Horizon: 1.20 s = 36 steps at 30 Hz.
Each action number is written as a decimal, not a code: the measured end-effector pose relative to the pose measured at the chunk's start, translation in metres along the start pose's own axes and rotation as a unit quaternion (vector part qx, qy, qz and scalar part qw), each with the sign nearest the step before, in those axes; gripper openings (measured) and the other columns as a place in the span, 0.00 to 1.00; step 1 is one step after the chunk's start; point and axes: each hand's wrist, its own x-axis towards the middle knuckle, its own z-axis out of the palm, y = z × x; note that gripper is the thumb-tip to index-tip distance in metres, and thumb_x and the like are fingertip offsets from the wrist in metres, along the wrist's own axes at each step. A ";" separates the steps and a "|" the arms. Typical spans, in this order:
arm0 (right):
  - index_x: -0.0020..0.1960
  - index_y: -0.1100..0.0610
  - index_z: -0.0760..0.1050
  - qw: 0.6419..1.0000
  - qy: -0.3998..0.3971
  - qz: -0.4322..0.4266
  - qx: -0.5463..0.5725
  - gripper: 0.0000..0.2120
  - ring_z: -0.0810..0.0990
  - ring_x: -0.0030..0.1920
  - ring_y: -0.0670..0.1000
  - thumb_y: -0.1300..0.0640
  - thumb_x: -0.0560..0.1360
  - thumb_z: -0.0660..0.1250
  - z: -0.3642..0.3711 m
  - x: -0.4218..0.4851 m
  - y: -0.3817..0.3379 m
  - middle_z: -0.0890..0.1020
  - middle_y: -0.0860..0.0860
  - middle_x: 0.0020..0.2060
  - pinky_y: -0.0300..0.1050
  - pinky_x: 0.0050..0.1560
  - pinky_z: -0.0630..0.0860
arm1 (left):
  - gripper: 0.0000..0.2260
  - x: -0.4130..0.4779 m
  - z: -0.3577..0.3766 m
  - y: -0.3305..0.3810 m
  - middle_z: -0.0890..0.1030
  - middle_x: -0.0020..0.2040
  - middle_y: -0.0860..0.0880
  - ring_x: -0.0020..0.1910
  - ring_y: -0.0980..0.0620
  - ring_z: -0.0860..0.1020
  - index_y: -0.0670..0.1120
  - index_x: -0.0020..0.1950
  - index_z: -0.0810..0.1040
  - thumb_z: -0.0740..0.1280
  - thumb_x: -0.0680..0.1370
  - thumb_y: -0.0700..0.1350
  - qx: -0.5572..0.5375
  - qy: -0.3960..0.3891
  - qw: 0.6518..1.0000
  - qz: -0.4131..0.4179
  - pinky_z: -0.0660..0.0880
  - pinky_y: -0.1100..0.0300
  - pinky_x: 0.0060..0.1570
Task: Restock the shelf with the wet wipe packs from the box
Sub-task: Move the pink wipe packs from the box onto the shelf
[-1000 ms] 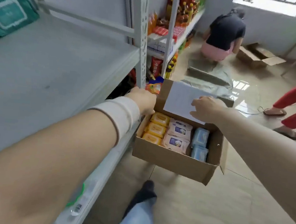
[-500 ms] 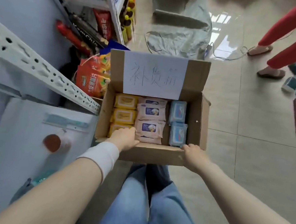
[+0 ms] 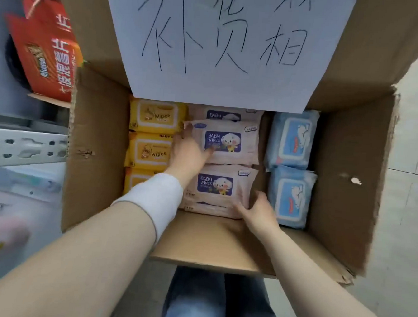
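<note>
And there was the cardboard box, flaps wide open, filling the head view; a white paper sign with handwritten characters covered the far flap; the grey shelf upright ran just beside the box's left wall; blue jeans showed below the near flap; a red snack bag leaned at the far left. Inside, 3 columns of wet wipes sat side by side: yellow packs left, overlapping pink ones in the middle, 2 blue packs right. Both hands were down in the middle column; the left hand, above a white wristband, gripped the upper pink pack, fingers at its left edge and thumb across its face; the right hand grasped the near right corner of the lower pink pack, thumb up its side, fingers along its near edge.
</note>
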 end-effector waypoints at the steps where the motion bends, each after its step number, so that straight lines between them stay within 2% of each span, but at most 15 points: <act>1: 0.71 0.63 0.61 1.000 0.003 0.012 0.016 0.34 0.71 0.66 0.58 0.49 0.73 0.70 0.006 0.007 0.000 0.72 0.60 0.67 0.45 0.61 0.68 | 0.37 0.010 0.005 -0.002 0.63 0.70 0.38 0.69 0.40 0.62 0.42 0.75 0.53 0.67 0.74 0.55 0.000 0.034 0.999 -0.009 0.61 0.51 0.67; 3: 0.67 0.64 0.65 0.998 0.020 0.031 0.041 0.32 0.73 0.63 0.59 0.49 0.70 0.72 0.016 0.016 0.000 0.74 0.61 0.63 0.46 0.58 0.70 | 0.40 0.022 0.008 -0.004 0.63 0.70 0.38 0.69 0.40 0.63 0.41 0.74 0.54 0.71 0.71 0.54 -0.069 0.083 0.993 -0.044 0.63 0.52 0.66; 5: 0.63 0.64 0.68 0.996 0.041 0.049 0.067 0.32 0.74 0.61 0.60 0.48 0.67 0.75 0.022 0.018 -0.002 0.75 0.61 0.60 0.49 0.60 0.72 | 0.39 0.029 0.007 -0.006 0.68 0.69 0.40 0.67 0.42 0.68 0.40 0.73 0.57 0.73 0.70 0.51 -0.157 0.092 0.981 -0.068 0.68 0.54 0.63; 7: 0.61 0.64 0.70 0.991 0.044 0.065 0.108 0.32 0.75 0.59 0.59 0.49 0.65 0.77 0.024 0.018 -0.005 0.76 0.61 0.58 0.52 0.61 0.72 | 0.32 0.031 0.004 -0.007 0.75 0.64 0.42 0.62 0.44 0.74 0.41 0.68 0.64 0.74 0.70 0.48 -0.224 0.079 0.968 -0.084 0.72 0.56 0.58; 9: 0.61 0.62 0.71 0.983 0.034 0.080 0.163 0.31 0.77 0.58 0.58 0.52 0.64 0.78 0.024 0.016 -0.009 0.78 0.59 0.58 0.53 0.60 0.74 | 0.25 0.031 -0.003 -0.008 0.78 0.61 0.42 0.58 0.44 0.77 0.42 0.64 0.71 0.73 0.71 0.48 -0.274 0.027 0.954 -0.118 0.75 0.54 0.55; 11: 0.62 0.60 0.71 0.976 0.020 0.084 0.198 0.30 0.78 0.57 0.57 0.54 0.65 0.77 0.025 0.012 -0.010 0.79 0.56 0.58 0.53 0.59 0.75 | 0.20 0.031 -0.007 -0.010 0.79 0.60 0.43 0.56 0.45 0.78 0.43 0.63 0.74 0.70 0.73 0.47 -0.292 -0.037 0.946 -0.137 0.75 0.55 0.51; 14: 0.62 0.58 0.72 0.971 0.004 0.069 0.227 0.29 0.78 0.56 0.54 0.55 0.65 0.77 0.030 0.011 -0.008 0.80 0.54 0.56 0.54 0.59 0.75 | 0.20 0.033 -0.011 -0.008 0.79 0.61 0.44 0.56 0.46 0.78 0.45 0.64 0.73 0.69 0.74 0.48 -0.316 -0.063 0.940 -0.114 0.76 0.55 0.51; 17: 0.52 0.52 0.76 0.962 -0.031 0.063 0.263 0.16 0.81 0.50 0.52 0.57 0.66 0.76 0.035 0.012 -0.008 0.82 0.52 0.51 0.48 0.52 0.78 | 0.26 0.033 -0.009 0.000 0.77 0.63 0.44 0.60 0.45 0.76 0.45 0.66 0.71 0.71 0.71 0.51 -0.319 -0.061 0.940 -0.101 0.75 0.47 0.59; 20: 0.42 0.48 0.77 0.956 -0.037 0.053 0.287 0.09 0.81 0.44 0.48 0.58 0.68 0.75 0.034 0.014 -0.006 0.83 0.49 0.43 0.42 0.46 0.77 | 0.26 0.034 -0.004 0.001 0.77 0.63 0.44 0.59 0.46 0.77 0.44 0.65 0.71 0.73 0.70 0.51 -0.323 -0.039 0.940 -0.105 0.75 0.48 0.58; 24: 0.50 0.49 0.76 0.954 -0.063 0.035 0.289 0.11 0.79 0.43 0.43 0.58 0.71 0.73 0.023 0.007 -0.002 0.81 0.45 0.42 0.34 0.37 0.76 | 0.13 0.027 -0.003 -0.001 0.81 0.55 0.44 0.48 0.47 0.81 0.47 0.53 0.75 0.72 0.71 0.48 -0.371 -0.054 0.920 -0.115 0.79 0.51 0.49; 27: 0.52 0.48 0.74 0.952 -0.060 0.053 0.295 0.12 0.79 0.40 0.45 0.56 0.71 0.72 0.009 -0.011 0.004 0.80 0.44 0.41 0.32 0.28 0.75 | 0.08 0.009 -0.011 0.002 0.82 0.49 0.46 0.43 0.50 0.82 0.48 0.48 0.76 0.72 0.72 0.44 -0.415 -0.052 0.904 -0.084 0.80 0.55 0.43; 31: 0.57 0.55 0.75 0.950 -0.013 0.096 0.295 0.16 0.78 0.35 0.48 0.55 0.71 0.72 -0.020 -0.054 0.013 0.81 0.52 0.47 0.34 0.25 0.75 | 0.07 -0.034 -0.039 0.001 0.81 0.43 0.50 0.41 0.53 0.82 0.52 0.42 0.75 0.71 0.73 0.43 -0.433 -0.001 0.899 -0.061 0.81 0.58 0.38; 34: 0.59 0.56 0.75 0.954 0.013 0.086 0.286 0.18 0.80 0.39 0.49 0.54 0.71 0.72 -0.052 -0.090 0.025 0.82 0.52 0.50 0.36 0.25 0.75 | 0.07 -0.078 -0.062 -0.011 0.81 0.40 0.51 0.39 0.53 0.82 0.51 0.39 0.75 0.72 0.72 0.42 -0.461 0.070 0.881 -0.073 0.80 0.58 0.38; 36: 0.56 0.54 0.76 0.964 0.032 0.054 0.260 0.16 0.81 0.42 0.51 0.51 0.71 0.72 -0.073 -0.109 0.031 0.82 0.52 0.48 0.41 0.32 0.78 | 0.07 -0.112 -0.078 -0.024 0.82 0.40 0.50 0.42 0.49 0.82 0.50 0.38 0.77 0.72 0.72 0.42 -0.474 0.106 0.872 -0.067 0.80 0.55 0.41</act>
